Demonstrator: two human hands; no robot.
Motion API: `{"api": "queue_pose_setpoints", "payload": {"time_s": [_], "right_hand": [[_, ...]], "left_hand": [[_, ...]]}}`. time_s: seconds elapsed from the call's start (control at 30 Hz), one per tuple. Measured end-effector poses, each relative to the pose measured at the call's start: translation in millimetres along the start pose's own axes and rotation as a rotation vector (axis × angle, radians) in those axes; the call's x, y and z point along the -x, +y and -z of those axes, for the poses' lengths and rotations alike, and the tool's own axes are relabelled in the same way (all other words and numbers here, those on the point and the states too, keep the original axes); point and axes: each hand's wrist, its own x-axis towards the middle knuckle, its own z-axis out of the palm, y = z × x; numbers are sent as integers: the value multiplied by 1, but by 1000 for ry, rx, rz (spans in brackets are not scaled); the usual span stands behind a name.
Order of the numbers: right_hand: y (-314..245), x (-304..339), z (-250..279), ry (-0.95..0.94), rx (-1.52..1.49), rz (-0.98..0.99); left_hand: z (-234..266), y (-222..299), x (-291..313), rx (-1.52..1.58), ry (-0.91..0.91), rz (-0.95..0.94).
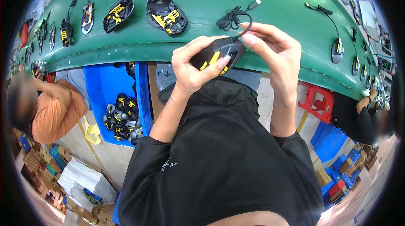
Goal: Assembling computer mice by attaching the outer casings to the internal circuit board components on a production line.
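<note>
Black plastic with yellow parts makes up the mouse (223, 49), which is at the upper centre of the frame, seen against the near edge of a green table (291, 11). The left hand (190, 65) holds it firmly from its left side, thumb lying on the near face beside a yellow piece (215, 58). The right hand (280, 51) has its thumb and forefinger narrowed at the looped cable (250, 22); I cannot tell whether they pinch it. Pale script (169, 165) marks the black shirt (219, 154) at lower centre (too small to read surely), and white marks (126, 145) show on the lower rim of the blue bin (99, 87) at left, where mouse shells (122, 116) lie heaped. The table's near edge curves across the frame behind the hands. To their upper left lies an opened shell (168, 17); at upper right, a broad stretch of green runs to another mouse (337, 51). Right of the right forearm stands a red stool (318, 101).
</note>
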Motion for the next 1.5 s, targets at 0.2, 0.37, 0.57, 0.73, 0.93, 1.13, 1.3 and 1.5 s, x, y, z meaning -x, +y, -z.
{"api": "queue_pose_setpoints", "payload": {"time_s": [0.2,0.37,0.57,0.73,0.93,1.13,1.3,1.5], "right_hand": [[2,-4,0,-167,-220,-18],[4,0,-6,-120,-282,15],[4,6,-16,-33,-130,118],[16,19,-12,-119,-225,94],[12,22,-4,-52,17,189],[6,24,-7,-116,314,453],[8,27,-11,-105,176,355],[-1,32,-24,19,272,377]], "left_hand": [[6,8,-2,-53,-140,-180],[6,10,-4,-8,-165,-206],[7,8,-2,-5,-106,-195],[8,15,-13,-94,-105,-314],[-1,38,1,-179,-100,-71],[0,31,4,-30,-21,-110],[4,32,4,-96,-32,-171],[6,42,2,-62,-6,-40]]}}
